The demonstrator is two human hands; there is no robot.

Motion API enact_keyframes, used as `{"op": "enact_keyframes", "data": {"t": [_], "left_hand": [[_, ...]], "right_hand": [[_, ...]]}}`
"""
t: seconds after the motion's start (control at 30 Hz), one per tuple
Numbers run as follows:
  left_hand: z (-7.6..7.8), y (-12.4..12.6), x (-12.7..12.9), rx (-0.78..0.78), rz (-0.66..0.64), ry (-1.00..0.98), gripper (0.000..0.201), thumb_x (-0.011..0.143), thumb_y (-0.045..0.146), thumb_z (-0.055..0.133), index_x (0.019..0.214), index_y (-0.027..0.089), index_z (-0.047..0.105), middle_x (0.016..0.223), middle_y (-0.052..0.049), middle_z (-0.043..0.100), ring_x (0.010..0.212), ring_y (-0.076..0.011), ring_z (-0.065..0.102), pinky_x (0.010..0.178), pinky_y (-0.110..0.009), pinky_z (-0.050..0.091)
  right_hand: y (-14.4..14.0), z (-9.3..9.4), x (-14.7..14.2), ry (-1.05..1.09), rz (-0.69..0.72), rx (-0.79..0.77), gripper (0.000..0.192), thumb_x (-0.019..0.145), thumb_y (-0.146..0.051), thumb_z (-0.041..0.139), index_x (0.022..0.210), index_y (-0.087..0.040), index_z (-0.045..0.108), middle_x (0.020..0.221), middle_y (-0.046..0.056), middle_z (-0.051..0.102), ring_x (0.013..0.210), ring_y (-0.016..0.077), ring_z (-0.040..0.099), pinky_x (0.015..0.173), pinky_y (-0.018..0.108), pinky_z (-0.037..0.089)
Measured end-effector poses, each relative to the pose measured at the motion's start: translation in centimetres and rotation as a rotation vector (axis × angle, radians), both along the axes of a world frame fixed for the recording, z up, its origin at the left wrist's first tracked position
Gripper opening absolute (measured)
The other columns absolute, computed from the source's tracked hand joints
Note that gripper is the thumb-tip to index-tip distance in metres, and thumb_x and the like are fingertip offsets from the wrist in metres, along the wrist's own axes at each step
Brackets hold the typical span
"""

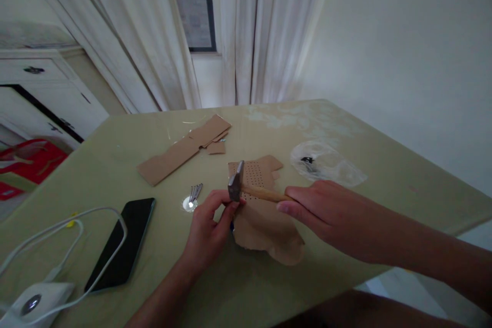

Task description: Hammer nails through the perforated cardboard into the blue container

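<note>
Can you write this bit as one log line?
right hand: grips hammer | left hand: pinches at hammer head | under: holed cardboard

One head-worn view — looking forward and down, close over the table (115,133) — toward curtains (265,31).

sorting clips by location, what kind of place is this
Most likely a room in a home, used for a bit of handwork. White curtains hang over a window, a white cabinet stands at left, and a phone lies on the green table beside the hammer.
</note>
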State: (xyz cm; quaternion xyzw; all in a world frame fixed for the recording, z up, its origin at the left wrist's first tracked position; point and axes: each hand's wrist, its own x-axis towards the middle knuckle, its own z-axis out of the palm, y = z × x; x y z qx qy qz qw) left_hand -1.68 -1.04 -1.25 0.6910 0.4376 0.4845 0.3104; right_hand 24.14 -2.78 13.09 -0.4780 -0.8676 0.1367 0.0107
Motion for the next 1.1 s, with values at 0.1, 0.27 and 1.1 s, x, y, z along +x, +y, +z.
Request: {"op": "enact_keyframes", "data": {"t": [0.1,0.27,1.1], "left_hand": [[0.1,0.0,0.0,0.006,0.005,-0.005,0.015,0.104,0.027,0.066,0.100,0.026,0.081,0.098,-0.001,0.082,0.090,-0.0191,0.076,0.080,-0.030,0.059],[0.3,-0.2,0.0,0.068,-0.009,0.013,0.013,0.104,0.026,0.066,0.104,0.027,0.079,0.102,-0.001,0.082,0.095,-0.0197,0.076,0.087,-0.032,0.059],[0.4,-0.6,0.0,0.062,-0.015,0.157,0.037,0.096,0.031,0.075,0.132,0.025,0.072,0.148,-0.011,0.066,0.137,-0.0323,0.064,0.119,-0.051,0.052]], "right_hand": [[-0.2,0.5,0.1,0.016,-0.038,0.021,0.048,0.118,-0.045,0.041,0.082,-0.022,0.062,0.067,0.001,0.063,0.062,0.0194,0.062,0.061,0.033,0.032],[-0.3,0.6,0.2,0.053,-0.082,0.028,0.052,0.118,-0.052,0.036,0.083,-0.023,0.062,0.069,0.001,0.063,0.064,0.0199,0.061,0.062,0.034,0.033],[-0.4,-0.1,0.4,0.050,-0.083,-0.083,0.051,0.118,-0.049,0.036,0.084,-0.023,0.064,0.074,0.003,0.067,0.070,0.0213,0.065,0.066,0.035,0.040]]}}
